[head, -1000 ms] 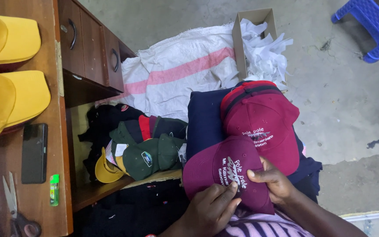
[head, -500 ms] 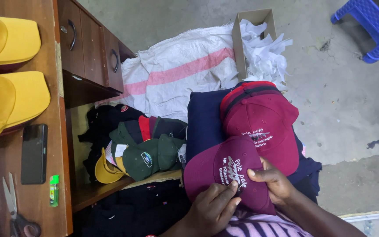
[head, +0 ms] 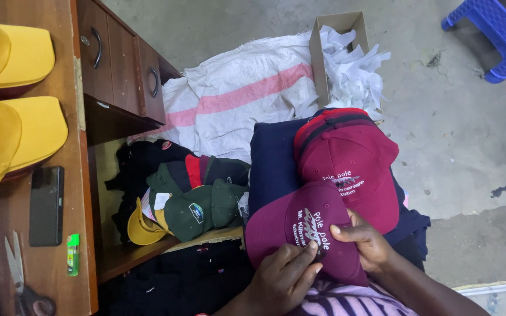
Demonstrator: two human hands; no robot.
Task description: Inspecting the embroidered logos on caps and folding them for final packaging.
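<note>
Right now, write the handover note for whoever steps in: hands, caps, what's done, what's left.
Left hand: fingertips pinching at the white embroidery on the front of the maroon cap on the lap.
Right hand: holds the same cap from its right side, thumb on the crown.
Stack of maroon caps: just beyond, on dark navy fabric.
Green and dark caps: piled on the desk's lower shelf.
Yellow caps, phone, scissors: on the desk top.
Done: cannot tell how many caps are finished.
Left: the cap in hand is being worked at its embroidery.
</note>
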